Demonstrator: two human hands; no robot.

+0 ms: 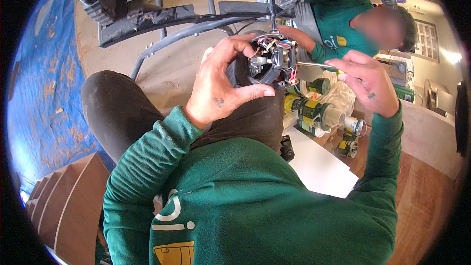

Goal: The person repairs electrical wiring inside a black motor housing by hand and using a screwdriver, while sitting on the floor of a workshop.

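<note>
My left hand [216, 81] is wrapped around a round black motor housing [237, 71], thumb along its near rim and fingers over the far side. The end of the housing is uncovered, and red, blue and white wires [293, 75] show around metal and black parts inside. A black cord [273, 7] runs into its top. In my right hand [365, 79] is a screwdriver [314, 64], its handle mostly hidden by my fingers. The thin metal shaft points left, and its tip reaches the right edge of the opened housing; exact contact cannot be made out.
A black metal frame [167, 23] crosses above my hands. Beyond it sits another person in a green sweater [338, 12]. Yellow-and-green cans [311, 110] and a white panel [321, 169] lie to the right. Blue tarp [44, 98] and a stepped wooden piece [71, 186] are at left.
</note>
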